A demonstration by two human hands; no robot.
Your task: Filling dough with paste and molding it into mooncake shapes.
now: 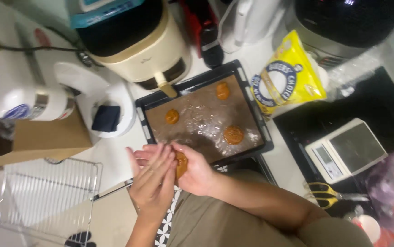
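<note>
- I see the left hand (153, 176) and the right hand (196, 170) pressed together just off the near edge of the baking tray (147, 122), with a brown lump of dough (181, 163) sandwiched between the palms.
- Left fingers lie flat and together over the lump; the right hand cups it from the other side, fingers curled against it.
- The dough looks soft, matte and orange-brown, its edge rounded where it peeks out.
- On the tray, a dark rectangular pan lined with shiny, crinkled paper, sit three flattened dough rounds (233, 135), well apart from each other.
- Plenty of bare lining shows in the near half of the tray, right beside the hands.
- To the left, a wire cooling rack (46, 201) of thin metal rods lies flat.
- To the right, a white kitchen scale (347, 150) with a smooth square top, and yellow-handled scissors (323, 192) near it.
- Behind the tray, a glossy yellow bag (286, 75) crowds its far corner.
</note>
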